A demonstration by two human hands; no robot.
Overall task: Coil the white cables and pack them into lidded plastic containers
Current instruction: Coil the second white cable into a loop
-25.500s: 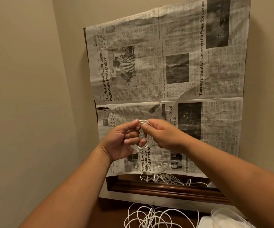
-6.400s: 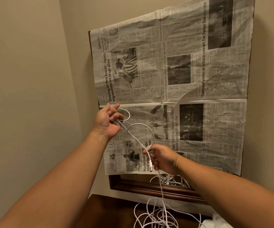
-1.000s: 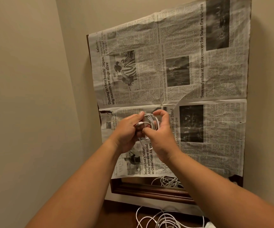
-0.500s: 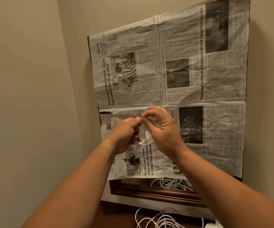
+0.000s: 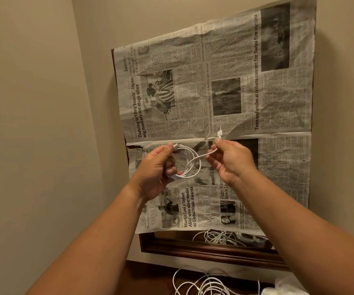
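At centre frame, in front of the newspaper [image 5: 225, 60] on the wall: grips the white cable coil [image 5: 185, 165] in the left hand [image 5: 155, 170], fingers and thumb curled round the left side of the bundled loops. Pinches the free tail [image 5: 209, 153] in the right hand [image 5: 233, 163], thumb against forefinger, with the connector [image 5: 219, 133] poking up above the fingertips. Keeps the two hands apart, bridged only by a short stretch of tail crossing the front of the loops.

Comes down, for the next move, to one relation: coil just to the left of the right hand, ring roughly face-on to the camera, tail slanting from the loops at lower left up to the pinch at upper right. Right hand nearer the loose end; left hand on the bundle. Calls, most likely, for carrying that tail leftward round or through the ring to lock the loops. Risks springing the loops open if the left grip slackens.

Toward the bottom edge, well below the hands: loose white cables [image 5: 205, 283] on the dark tabletop [image 5: 146, 282], not yet coiled. At the lower right corner, a scrap of translucent plastic [image 5: 286, 285], perhaps a container, too cropped to tell. Under the paper's lower edge, inside a wooden frame [image 5: 193, 251], another white tangle [image 5: 222, 237], possibly a reflection.
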